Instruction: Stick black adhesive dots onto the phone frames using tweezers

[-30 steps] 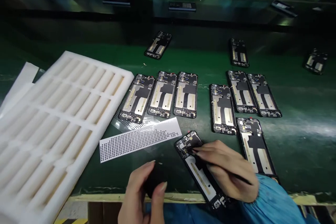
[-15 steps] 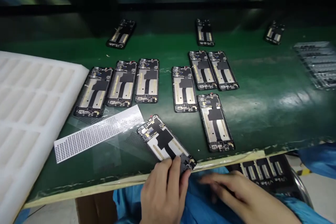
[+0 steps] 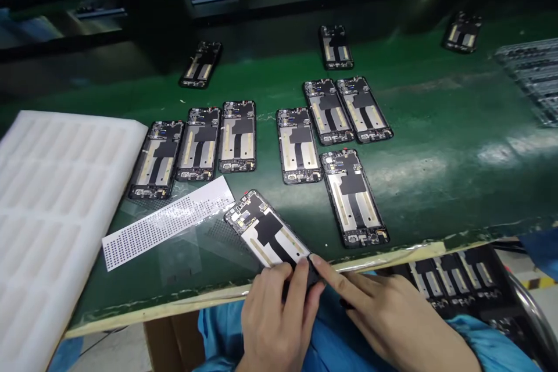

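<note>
An opened phone (image 3: 267, 231) with its inside facing up lies slantwise at the table's front edge. Across its lower end sits a small dark cover piece (image 3: 312, 276), partly hidden by fingers. My left hand (image 3: 274, 317) is closed around that end, fingertips on top and thumb at the near side of the cover. The index finger of my right hand (image 3: 387, 314) stretches out and touches the cover's far corner; its other fingers are bent below. Beside the phone lies a white sheet (image 3: 168, 224) with rows of small dark dots, over clear film.
Several opened phones stand in loose groups, among them one at the right (image 3: 354, 197) and one at the left (image 3: 157, 160). A white slotted foam tray (image 3: 65, 174) fills the left side. Clear trays (image 3: 534, 78) lie far right. A dark tray of phones (image 3: 453, 276) is below the table edge.
My right hand has moved left and up, its index finger now on the cover piece. The cover, held tilted by my left hand before, now lies flatter on the phone's end. The view has shifted slightly.
</note>
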Tool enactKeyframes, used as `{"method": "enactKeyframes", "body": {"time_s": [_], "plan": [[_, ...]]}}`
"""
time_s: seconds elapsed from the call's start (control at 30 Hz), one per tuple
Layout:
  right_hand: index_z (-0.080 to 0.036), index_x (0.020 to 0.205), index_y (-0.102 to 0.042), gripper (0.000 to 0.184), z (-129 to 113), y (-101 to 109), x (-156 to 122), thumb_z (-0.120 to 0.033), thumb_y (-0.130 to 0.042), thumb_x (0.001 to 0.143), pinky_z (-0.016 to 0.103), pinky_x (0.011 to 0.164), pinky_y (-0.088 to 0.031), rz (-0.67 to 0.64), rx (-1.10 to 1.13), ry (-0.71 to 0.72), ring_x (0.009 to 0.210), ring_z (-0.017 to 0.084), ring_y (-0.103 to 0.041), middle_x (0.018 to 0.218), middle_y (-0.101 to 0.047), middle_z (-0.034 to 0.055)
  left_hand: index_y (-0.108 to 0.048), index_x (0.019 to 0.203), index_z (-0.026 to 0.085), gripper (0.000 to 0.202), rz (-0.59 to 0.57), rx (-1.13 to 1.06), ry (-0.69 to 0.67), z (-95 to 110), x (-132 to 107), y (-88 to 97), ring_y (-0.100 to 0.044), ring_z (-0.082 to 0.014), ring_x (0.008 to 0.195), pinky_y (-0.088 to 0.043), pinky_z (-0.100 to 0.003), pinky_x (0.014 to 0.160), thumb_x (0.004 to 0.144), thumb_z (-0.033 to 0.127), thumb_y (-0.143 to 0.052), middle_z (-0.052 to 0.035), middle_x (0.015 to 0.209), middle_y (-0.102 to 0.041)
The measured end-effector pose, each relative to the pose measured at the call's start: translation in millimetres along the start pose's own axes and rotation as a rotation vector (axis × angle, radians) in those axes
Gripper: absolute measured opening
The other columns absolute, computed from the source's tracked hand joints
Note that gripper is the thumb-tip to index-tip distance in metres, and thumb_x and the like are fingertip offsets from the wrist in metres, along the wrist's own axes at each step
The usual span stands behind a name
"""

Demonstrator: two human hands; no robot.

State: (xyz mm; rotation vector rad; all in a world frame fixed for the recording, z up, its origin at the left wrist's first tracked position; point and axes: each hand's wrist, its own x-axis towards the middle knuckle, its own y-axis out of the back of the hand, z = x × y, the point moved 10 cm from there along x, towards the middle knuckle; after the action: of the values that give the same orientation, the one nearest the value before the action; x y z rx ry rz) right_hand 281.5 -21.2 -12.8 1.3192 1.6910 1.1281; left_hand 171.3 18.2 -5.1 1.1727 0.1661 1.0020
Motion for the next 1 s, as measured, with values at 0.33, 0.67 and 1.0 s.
{"method": "enactKeyframes", "body": {"time_s": [0.33,0.67,1.0], "plan": [[-0.008,0.134,-0.062,0.071,-17,-8,14,0.001,-0.056,0.064,0.036,0.036,-0.031,-0.111,-0.364,0.043,0.037,0.02,-0.057,0.068,-0.075,0.0045,-0.072,0.115,0.016,0.023,0.055,0.083,-0.116,3,-9,24.6,-0.061,-0.0266,0.109,-0.047,-0.042,0.095,0.093,0.02,-0.07,-0.0126,0.118,-0.072],[-0.001,0.125,-0.072,0.064,-16,-9,37,-0.005,-0.063,0.062,0.039,0.037,-0.028,-0.241,-0.416,0.142,0.04,0.023,-0.063,0.059,-0.073,0.0057,-0.074,0.116,0.009,0.026,0.138,0.064,-0.322,-2,-32,13.5,-0.066,-0.023,0.113,-0.043,-0.04,0.103,0.101,0.01,-0.052,-0.0121,0.113,-0.078],[-0.015,0.145,-0.052,0.059,0,0,25,-0.016,-0.058,0.086,0.031,0.053,-0.043,-0.291,-0.267,0.156,0.059,0.02,-0.069,0.077,-0.076,0.0013,-0.077,0.1,0.011,0.014,0.367,-0.075,-0.115,-9,-32,18.4,-0.067,-0.0205,0.096,-0.048,-0.038,0.094,0.096,0.014,-0.064,-0.0087,0.092,-0.079]]}}
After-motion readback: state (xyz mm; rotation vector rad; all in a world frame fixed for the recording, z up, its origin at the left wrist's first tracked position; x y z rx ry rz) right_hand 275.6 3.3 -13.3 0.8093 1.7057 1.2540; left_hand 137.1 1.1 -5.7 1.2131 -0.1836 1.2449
